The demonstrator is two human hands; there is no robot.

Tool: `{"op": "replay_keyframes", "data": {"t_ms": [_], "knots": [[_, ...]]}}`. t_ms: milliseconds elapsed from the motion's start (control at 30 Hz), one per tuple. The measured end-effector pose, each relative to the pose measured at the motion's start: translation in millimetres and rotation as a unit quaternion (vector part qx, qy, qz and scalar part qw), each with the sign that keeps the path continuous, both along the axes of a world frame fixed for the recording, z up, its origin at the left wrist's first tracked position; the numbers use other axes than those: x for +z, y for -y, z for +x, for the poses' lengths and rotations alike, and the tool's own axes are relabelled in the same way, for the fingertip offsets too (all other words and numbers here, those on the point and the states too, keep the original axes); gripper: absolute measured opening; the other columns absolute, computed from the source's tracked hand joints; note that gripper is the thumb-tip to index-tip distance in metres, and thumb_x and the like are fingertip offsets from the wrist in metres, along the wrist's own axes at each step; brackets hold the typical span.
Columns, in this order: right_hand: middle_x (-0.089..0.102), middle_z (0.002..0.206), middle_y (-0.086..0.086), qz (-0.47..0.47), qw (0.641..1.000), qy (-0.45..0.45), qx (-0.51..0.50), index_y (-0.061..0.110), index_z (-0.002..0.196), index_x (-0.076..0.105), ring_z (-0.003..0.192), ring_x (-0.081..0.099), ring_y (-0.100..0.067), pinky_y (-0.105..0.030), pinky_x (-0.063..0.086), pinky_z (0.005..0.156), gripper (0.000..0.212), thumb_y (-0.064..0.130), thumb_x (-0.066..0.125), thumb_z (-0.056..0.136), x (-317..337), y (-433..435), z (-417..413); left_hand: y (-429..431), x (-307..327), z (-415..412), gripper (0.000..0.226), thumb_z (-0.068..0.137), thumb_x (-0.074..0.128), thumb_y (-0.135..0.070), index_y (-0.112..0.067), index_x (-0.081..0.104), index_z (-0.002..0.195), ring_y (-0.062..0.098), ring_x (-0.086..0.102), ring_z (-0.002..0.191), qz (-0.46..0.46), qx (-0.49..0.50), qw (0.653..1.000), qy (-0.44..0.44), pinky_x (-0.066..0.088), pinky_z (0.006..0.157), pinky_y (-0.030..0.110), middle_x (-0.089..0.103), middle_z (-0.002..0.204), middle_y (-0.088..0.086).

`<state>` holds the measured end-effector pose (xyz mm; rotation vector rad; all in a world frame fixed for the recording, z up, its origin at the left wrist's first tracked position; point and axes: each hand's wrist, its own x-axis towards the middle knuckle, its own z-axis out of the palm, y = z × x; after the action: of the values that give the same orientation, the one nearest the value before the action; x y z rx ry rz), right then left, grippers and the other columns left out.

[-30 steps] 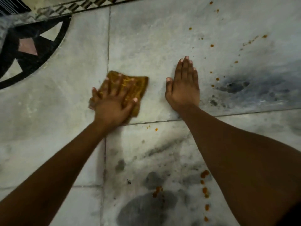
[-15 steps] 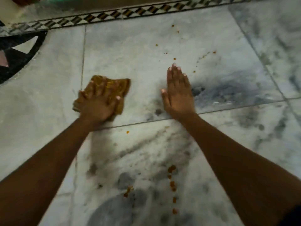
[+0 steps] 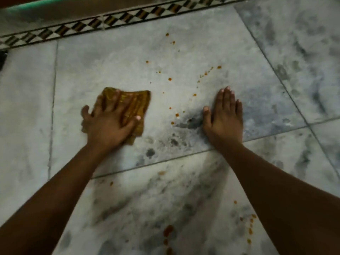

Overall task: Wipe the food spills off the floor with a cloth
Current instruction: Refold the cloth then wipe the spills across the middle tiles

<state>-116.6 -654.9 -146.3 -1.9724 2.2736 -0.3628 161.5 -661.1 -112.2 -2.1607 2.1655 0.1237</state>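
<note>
A folded yellow-brown cloth [image 3: 137,105] lies flat on the grey marble floor [image 3: 110,61]. My left hand [image 3: 108,124] presses down on it with fingers spread over its top. My right hand [image 3: 225,118] rests palm-down and flat on the floor to the right, holding nothing. Between and beyond the hands lie small orange food drops [image 3: 169,79], scattered toward the far side of the tile. Larger orange spills [image 3: 167,230] sit near the bottom edge between my forearms, and more orange spots [image 3: 250,227] lie beside my right forearm.
A patterned black-and-white border strip [image 3: 119,21] runs along the far edge of the floor. Tile joints [image 3: 53,107] cross the marble left of the cloth and below the hands. Dark grey veins mark the tiles.
My view has shifted, so the hands sit lower and further right in frame. My right hand has moved away from the cloth, leaving several orange drops showing between the two hands.
</note>
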Motion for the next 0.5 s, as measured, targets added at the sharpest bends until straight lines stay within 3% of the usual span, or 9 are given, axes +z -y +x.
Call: {"op": "replay_keyframes", "data": {"t_ms": [100,200,333,500], "knots": [[0.021,0.154,-0.019,-0.005,1.000,-0.002,-0.005,-0.001,0.146,0.021,0.143,0.018,-0.030,-0.041,0.007,0.117,0.078,0.047,0.012,0.086,-0.5,-0.1,0.3,59.6,4.7,5.3,0.068,0.086,0.027,-0.071,-0.043,0.013,0.146,0.032,0.000,0.144,0.012,0.106,0.994,-0.033,0.002,0.110,0.061,0.004,0.159,-0.005],[0.016,0.155,-0.018,0.003,1.000,-0.014,-0.003,0.001,0.147,0.017,0.145,0.014,-0.028,-0.039,0.003,0.117,0.079,0.049,0.009,0.085,-0.8,1.0,0.7,118.9,0.5,-30.7,0.065,0.090,0.027,-0.065,-0.042,0.007,0.148,0.034,-0.011,0.144,0.018,0.137,0.986,-0.092,-0.005,0.109,0.065,-0.005,0.159,-0.002],[0.010,0.157,-0.016,0.015,1.000,-0.012,0.003,0.003,0.148,0.012,0.146,0.007,-0.025,-0.036,-0.001,0.117,0.078,0.049,0.010,0.086,-0.6,1.1,-0.4,116.2,-8.7,-72.3,0.063,0.091,0.026,-0.062,-0.043,0.006,0.147,0.033,-0.011,0.144,0.006,0.077,0.993,-0.092,-0.008,0.109,0.062,-0.005,0.159,-0.003],[0.010,0.157,-0.017,0.012,1.000,-0.002,0.000,0.002,0.148,0.012,0.146,0.008,-0.027,-0.038,0.000,0.117,0.079,0.050,0.010,0.085,-0.6,1.1,-0.5,57.1,-9.3,-36.5,0.065,0.084,0.023,-0.067,-0.049,0.006,0.144,0.025,-0.005,0.146,-0.010,-0.030,0.998,-0.051,0.000,0.112,0.057,-0.002,0.159,-0.010]]}}
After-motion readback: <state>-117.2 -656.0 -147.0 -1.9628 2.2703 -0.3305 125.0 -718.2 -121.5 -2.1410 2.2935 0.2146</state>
